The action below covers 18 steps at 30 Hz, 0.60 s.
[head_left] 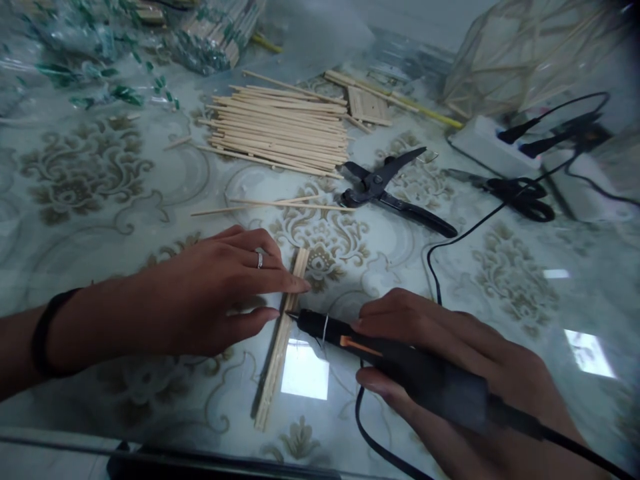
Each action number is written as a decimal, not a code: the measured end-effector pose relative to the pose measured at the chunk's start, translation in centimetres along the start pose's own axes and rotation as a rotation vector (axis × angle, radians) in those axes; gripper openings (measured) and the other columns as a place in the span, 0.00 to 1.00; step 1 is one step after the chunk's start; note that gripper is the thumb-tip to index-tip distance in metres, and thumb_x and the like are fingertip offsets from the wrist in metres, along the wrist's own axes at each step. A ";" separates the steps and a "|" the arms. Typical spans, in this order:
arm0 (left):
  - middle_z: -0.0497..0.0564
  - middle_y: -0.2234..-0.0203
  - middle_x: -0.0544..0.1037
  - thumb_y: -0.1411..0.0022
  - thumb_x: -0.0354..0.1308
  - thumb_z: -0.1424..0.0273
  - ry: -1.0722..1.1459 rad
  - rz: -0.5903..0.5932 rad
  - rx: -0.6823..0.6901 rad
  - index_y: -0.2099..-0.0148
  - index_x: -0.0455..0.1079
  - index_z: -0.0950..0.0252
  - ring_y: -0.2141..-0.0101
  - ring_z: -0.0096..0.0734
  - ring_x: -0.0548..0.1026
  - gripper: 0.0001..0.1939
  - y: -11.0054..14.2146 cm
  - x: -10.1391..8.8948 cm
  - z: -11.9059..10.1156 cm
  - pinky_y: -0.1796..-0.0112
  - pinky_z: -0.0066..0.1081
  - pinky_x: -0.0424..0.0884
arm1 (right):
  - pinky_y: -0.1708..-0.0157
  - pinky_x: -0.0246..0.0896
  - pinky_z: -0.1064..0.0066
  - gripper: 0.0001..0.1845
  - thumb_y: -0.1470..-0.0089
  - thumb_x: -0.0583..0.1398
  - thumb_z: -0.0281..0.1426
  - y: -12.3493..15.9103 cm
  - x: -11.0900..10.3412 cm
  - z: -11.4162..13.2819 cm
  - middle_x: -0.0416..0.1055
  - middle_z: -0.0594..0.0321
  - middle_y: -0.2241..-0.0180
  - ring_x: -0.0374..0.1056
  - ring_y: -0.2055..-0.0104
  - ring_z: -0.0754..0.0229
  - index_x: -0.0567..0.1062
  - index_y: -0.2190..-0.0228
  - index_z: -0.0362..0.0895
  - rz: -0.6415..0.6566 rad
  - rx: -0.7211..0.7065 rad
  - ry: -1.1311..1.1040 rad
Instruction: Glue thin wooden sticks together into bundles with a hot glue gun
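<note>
Sticks (280, 130) lie piled on the far part of the patterned tabletop (395, 263), with plastic-wrapped bundles (215, 40) beyond them at far left. Shears (395, 193) rest just right of the pile, near two loose sticks (270, 205). Farther right are scissors (520, 193) and a white power strip (495, 147); a black cable (435, 267) winds from there toward the right hand (480, 373), which grasps a black pen-shaped tool (390, 360). Its tip is at the wooden strip (273, 373), centred on the near side. The left hand (220, 287) grasps nothing, index fingertip on the strip, thumb at its left side. Patterned surface stretches left beyond that forearm; the table's near edge (60, 440) runs just below the strip.
</note>
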State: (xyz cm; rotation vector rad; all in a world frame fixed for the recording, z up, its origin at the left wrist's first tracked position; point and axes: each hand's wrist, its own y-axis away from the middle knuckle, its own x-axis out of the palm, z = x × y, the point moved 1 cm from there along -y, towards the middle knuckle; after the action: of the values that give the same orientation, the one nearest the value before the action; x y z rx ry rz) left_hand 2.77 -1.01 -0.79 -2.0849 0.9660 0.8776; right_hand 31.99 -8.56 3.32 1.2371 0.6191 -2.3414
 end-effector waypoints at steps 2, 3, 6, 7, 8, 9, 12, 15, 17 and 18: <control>0.56 0.49 0.90 0.22 0.60 0.77 0.001 -0.006 0.000 0.35 0.82 0.65 0.44 0.42 0.85 0.18 -0.1 0.0 0.0 0.39 0.41 0.81 | 0.72 0.80 0.65 0.04 0.25 0.62 0.35 -0.1 -0.1 0.0 0.85 0.64 0.60 0.87 0.63 0.51 0.71 0.53 0.56 0.012 -0.007 0.012; 0.56 0.49 0.90 0.22 0.60 0.77 -0.003 -0.007 -0.001 0.36 0.82 0.65 0.44 0.42 0.85 0.18 -0.1 0.1 0.0 0.39 0.41 0.81 | 0.72 0.80 0.64 0.04 0.25 0.62 0.35 -0.2 -0.2 0.0 0.86 0.64 0.60 0.87 0.63 0.51 0.71 0.53 0.56 0.018 -0.010 0.018; 0.55 0.49 0.90 0.22 0.60 0.77 -0.021 -0.010 0.001 0.35 0.82 0.64 0.44 0.41 0.85 0.18 -0.2 0.2 0.0 0.41 0.39 0.81 | 0.71 0.79 0.62 0.03 0.25 0.62 0.35 -0.2 -0.3 -0.1 0.86 0.63 0.58 0.87 0.62 0.49 0.73 0.52 0.56 0.023 -0.010 0.025; 0.54 0.50 0.91 0.22 0.60 0.77 -0.023 -0.015 0.007 0.36 0.82 0.64 0.44 0.41 0.85 0.18 -0.1 0.2 0.1 0.42 0.38 0.81 | 0.71 0.79 0.61 0.03 0.25 0.62 0.36 -0.1 -0.3 -0.1 0.86 0.63 0.58 0.87 0.62 0.49 0.73 0.52 0.55 0.025 -0.012 0.025; 0.53 0.50 0.91 0.21 0.60 0.78 -0.023 -0.015 0.012 0.36 0.82 0.64 0.44 0.41 0.85 0.18 -0.1 0.2 0.1 0.41 0.38 0.80 | 0.71 0.78 0.61 0.03 0.25 0.62 0.37 -0.1 -0.3 -0.1 0.86 0.63 0.57 0.88 0.61 0.49 0.74 0.51 0.55 0.033 -0.011 0.025; 0.53 0.50 0.91 0.21 0.60 0.78 -0.023 -0.016 0.018 0.36 0.81 0.64 0.44 0.41 0.85 0.18 -0.1 0.3 0.2 0.41 0.38 0.80 | 0.71 0.78 0.61 0.03 0.25 0.63 0.37 0.0 -0.3 -0.1 0.86 0.64 0.57 0.88 0.61 0.50 0.74 0.52 0.55 0.044 -0.011 0.023; 0.50 0.48 0.92 0.21 0.59 0.78 -0.012 -0.004 0.029 0.38 0.82 0.62 0.44 0.39 0.84 0.17 -0.1 0.4 0.3 0.40 0.38 0.79 | 0.71 0.78 0.61 0.04 0.26 0.63 0.35 0.3 -0.4 -0.1 0.86 0.64 0.58 0.88 0.61 0.50 0.74 0.52 0.55 0.063 -0.009 0.011; 0.46 0.45 0.92 0.22 0.60 0.80 0.016 0.000 0.038 0.45 0.84 0.59 0.44 0.37 0.84 0.15 0.0 0.4 0.4 0.38 0.37 0.78 | 0.70 0.79 0.60 0.07 0.28 0.63 0.33 0.5 -0.6 -0.1 0.86 0.64 0.57 0.88 0.60 0.49 0.74 0.51 0.56 0.062 0.001 0.002; 0.45 0.44 0.91 0.23 0.60 0.81 0.026 -0.003 0.040 0.48 0.85 0.58 0.44 0.37 0.84 0.15 0.0 0.4 0.5 0.38 0.38 0.78 | 0.68 0.80 0.61 0.08 0.29 0.63 0.33 0.5 -0.5 -0.1 0.86 0.64 0.57 0.88 0.59 0.49 0.75 0.51 0.56 0.070 0.008 -0.006; 0.45 0.44 0.91 0.23 0.61 0.81 0.026 -0.002 0.040 0.47 0.85 0.58 0.44 0.37 0.84 0.15 0.1 0.4 0.5 0.38 0.38 0.79 | 0.68 0.81 0.61 0.07 0.28 0.64 0.33 0.5 -0.4 -0.1 0.86 0.64 0.57 0.88 0.59 0.49 0.76 0.51 0.56 0.064 0.012 -0.014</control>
State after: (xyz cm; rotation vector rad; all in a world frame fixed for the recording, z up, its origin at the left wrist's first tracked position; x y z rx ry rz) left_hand 2.76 -0.80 -1.41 -2.0682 0.9865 0.8258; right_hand 32.54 -8.88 3.57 1.2269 0.5537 -2.3025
